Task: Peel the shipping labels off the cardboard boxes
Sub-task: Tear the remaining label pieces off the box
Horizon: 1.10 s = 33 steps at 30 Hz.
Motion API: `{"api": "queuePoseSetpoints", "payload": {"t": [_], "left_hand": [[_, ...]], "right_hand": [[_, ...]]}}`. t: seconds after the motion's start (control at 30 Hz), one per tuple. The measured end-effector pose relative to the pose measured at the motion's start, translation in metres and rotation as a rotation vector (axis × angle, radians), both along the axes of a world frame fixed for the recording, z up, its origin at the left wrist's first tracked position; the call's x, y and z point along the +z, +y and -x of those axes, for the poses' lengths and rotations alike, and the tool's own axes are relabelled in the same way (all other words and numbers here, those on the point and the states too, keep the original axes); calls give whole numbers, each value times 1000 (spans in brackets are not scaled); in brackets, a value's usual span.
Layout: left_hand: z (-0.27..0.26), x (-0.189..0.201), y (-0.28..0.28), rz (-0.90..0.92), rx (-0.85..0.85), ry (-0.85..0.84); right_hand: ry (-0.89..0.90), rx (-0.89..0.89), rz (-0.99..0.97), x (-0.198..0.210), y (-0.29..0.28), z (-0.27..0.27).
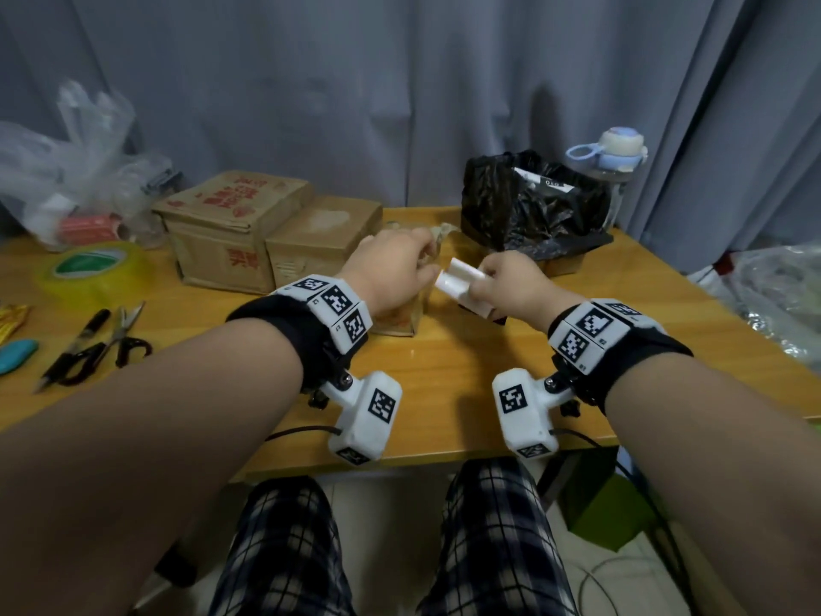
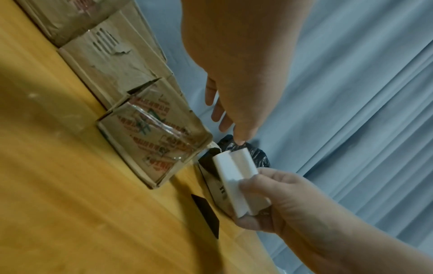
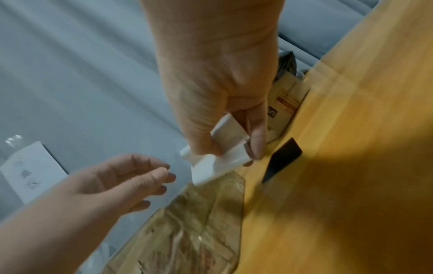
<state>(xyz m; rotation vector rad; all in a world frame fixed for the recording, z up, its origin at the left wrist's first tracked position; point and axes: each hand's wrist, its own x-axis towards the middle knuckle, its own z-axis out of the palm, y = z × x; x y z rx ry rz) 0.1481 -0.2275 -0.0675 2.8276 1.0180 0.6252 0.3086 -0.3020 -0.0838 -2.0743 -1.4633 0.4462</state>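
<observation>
Folded label (image 1: 462,287) in right hand (image 1: 511,286).

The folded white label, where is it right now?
In the head view, the folded white paper label is pinched in the right hand, above the wooden table, just right of the small taped cardboard box.

I see a grey curtain (image 1: 400,91) that hangs in long folds behind everything and fills the whole back of the room. In front of it stands a wooden table (image 1: 444,393) with a yellow-orange top; its far edge is close to the curtain. Under the near edge of the tabletop the floor (image 1: 386,526) is pale. The light is soft and rather dim.
</observation>
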Motion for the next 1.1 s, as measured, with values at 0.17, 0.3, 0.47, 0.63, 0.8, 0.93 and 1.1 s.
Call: {"api": "queuePoseSetpoints", "payload": {"t": [0.17, 0.3, 0.47, 0.63, 0.8, 0.93, 1.1], "left_hand": [[-6, 16, 12, 84, 14, -78], [-22, 29, 26, 95, -28, -100], [-38, 44, 36, 185, 34, 508], [-37, 26, 51, 355, 17, 779], [-55, 28, 70, 367, 6, 615], [-72, 25, 90, 345, 70, 536], [-88, 21, 116, 282, 142, 551]], "right_hand": [[194, -1, -185, 35, -3, -17], [170, -30, -346, 59, 5, -46], [-48, -183, -541, 79, 27, -86], [-111, -266, -462, 85, 56, -115], [-267, -253, -487, 86, 76, -127], [-423, -196, -239, 70, 97, -133], [-533, -158, 53, 67, 116, -146]]}}
